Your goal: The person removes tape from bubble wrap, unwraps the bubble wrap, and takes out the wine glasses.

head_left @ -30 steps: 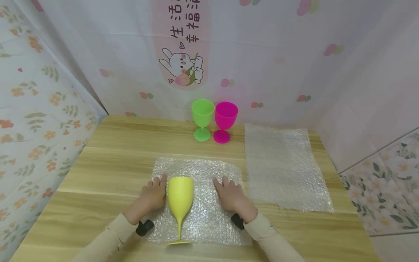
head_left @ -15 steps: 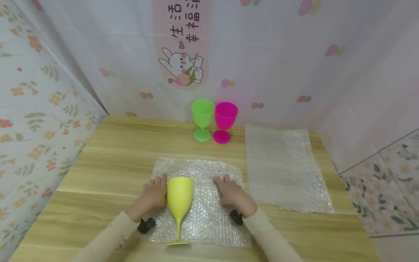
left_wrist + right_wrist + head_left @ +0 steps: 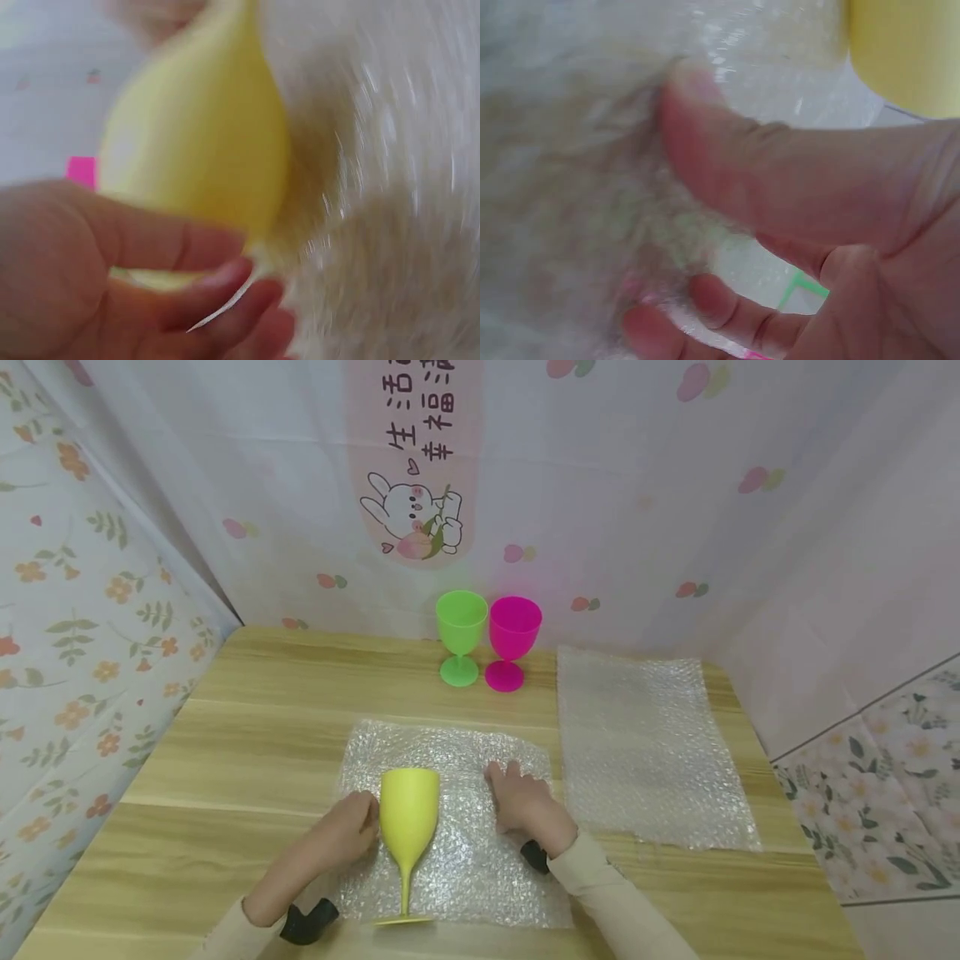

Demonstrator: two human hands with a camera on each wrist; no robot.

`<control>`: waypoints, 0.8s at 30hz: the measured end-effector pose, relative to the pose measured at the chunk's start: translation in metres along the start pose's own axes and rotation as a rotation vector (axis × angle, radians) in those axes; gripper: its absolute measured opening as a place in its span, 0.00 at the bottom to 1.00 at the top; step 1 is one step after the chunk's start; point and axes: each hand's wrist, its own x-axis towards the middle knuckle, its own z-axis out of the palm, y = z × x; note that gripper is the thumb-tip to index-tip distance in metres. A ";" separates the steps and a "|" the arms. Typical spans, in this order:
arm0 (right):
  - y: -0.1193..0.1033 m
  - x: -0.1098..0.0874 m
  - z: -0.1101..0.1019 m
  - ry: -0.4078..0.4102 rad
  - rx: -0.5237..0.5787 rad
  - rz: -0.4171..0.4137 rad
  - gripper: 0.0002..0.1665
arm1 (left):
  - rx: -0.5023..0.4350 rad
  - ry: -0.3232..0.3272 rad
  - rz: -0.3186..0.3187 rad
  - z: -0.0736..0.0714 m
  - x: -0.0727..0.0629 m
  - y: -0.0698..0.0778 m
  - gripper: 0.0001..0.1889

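A yellow goblet (image 3: 409, 810) lies on its side on a sheet of bubble wrap (image 3: 472, 860), its bowl pointing away from me and its foot at the near edge. Beside the bowl, my left hand (image 3: 348, 831) is at the sheet's left edge. In the left wrist view a thin edge of clear wrap shows between the thumb (image 3: 180, 236) and bent fingers, though that view is blurred. On the right part of the same sheet rests my right hand (image 3: 525, 802), its thumb (image 3: 727, 157) touching the wrap and its fingers loosely spread.
At the back of the wooden table (image 3: 255, 718) a green goblet (image 3: 461, 622) and a pink goblet (image 3: 514, 631) stand upright side by side. A second bubble wrap sheet (image 3: 645, 752) lies flat on the right. Patterned cloth (image 3: 600, 510) hangs behind.
My left hand has drawn back toward me, and its extended fingers have bent in at the sheet's left edge. The right hand and the yellow goblet have stayed nearly in place.
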 end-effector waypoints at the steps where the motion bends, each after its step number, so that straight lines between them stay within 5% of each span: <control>1: 0.001 0.000 0.001 -0.001 -0.004 0.000 0.40 | -0.084 -0.083 -0.003 0.000 -0.004 0.001 0.08; 4: 0.004 -0.001 0.004 -0.002 0.017 -0.003 0.40 | -0.296 -0.317 -0.018 0.005 -0.012 0.002 0.12; 6: 0.006 -0.001 0.005 -0.004 0.049 -0.010 0.41 | -0.395 -0.390 -0.029 0.015 -0.013 0.002 0.14; 15: 0.025 -0.001 0.000 -0.082 0.213 -0.175 0.44 | -0.826 -0.441 -0.125 0.058 -0.004 0.014 0.17; 18: 0.030 0.000 -0.001 -0.112 0.234 -0.210 0.46 | -0.848 -0.424 -0.093 0.057 -0.002 0.019 0.15; 24: 0.030 -0.002 -0.004 -0.126 0.256 -0.194 0.46 | -0.650 -0.304 0.067 0.037 0.018 0.035 0.17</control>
